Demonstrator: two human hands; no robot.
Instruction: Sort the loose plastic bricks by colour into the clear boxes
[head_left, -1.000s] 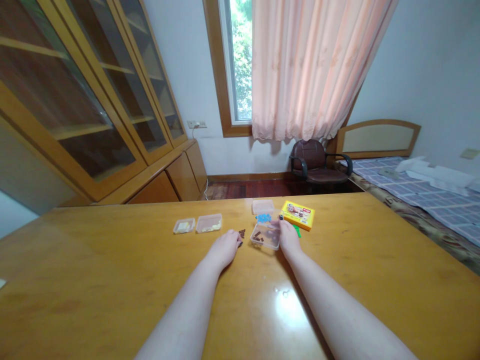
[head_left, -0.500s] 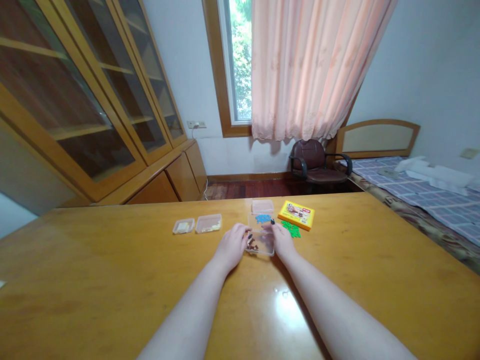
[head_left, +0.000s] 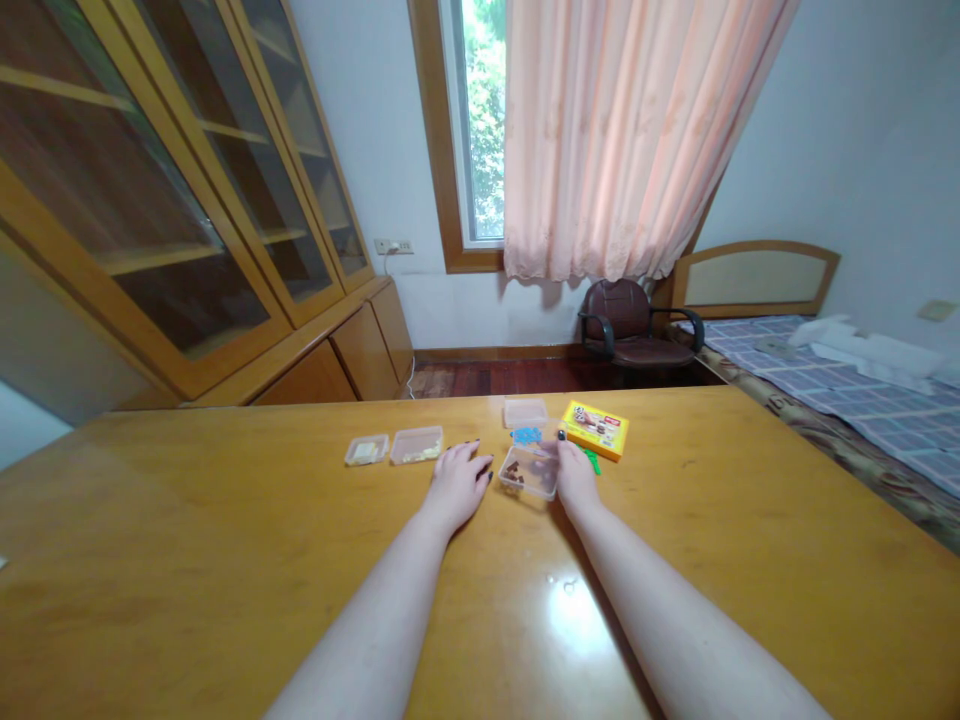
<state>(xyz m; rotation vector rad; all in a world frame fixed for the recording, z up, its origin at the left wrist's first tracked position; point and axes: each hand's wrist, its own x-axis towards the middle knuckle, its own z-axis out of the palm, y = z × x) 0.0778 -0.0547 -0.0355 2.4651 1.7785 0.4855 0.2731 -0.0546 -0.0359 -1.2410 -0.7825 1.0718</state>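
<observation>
My right hand point(head_left: 576, 482) grips the right side of a clear plastic box point(head_left: 537, 482), which sits a little tilted above the wooden table. Small brown pieces point(head_left: 513, 474) lie toward the left end of that box. My left hand point(head_left: 456, 488) is apart from it, on or just over the table, with its fingers spread and nothing in them. Just beyond my left fingertips is another clear box point(head_left: 411, 437) with pale pieces inside. Blue pieces point(head_left: 526, 436) lie behind the held box. Green pieces point(head_left: 592, 461) are partly hidden by my right hand.
A yellow printed box point(head_left: 604, 432) lies at the back right. A small clear container point(head_left: 367, 450) stands at the left, and a clear tray point(head_left: 526, 412) near the far edge. Beyond the wooden table point(head_left: 225, 560) are a chair point(head_left: 637, 330), a bed and a glass-fronted cabinet.
My left hand has let go of the clear box and moved left, its fingers opening. My right hand has shifted slightly right with the box, covering more of the green pieces.
</observation>
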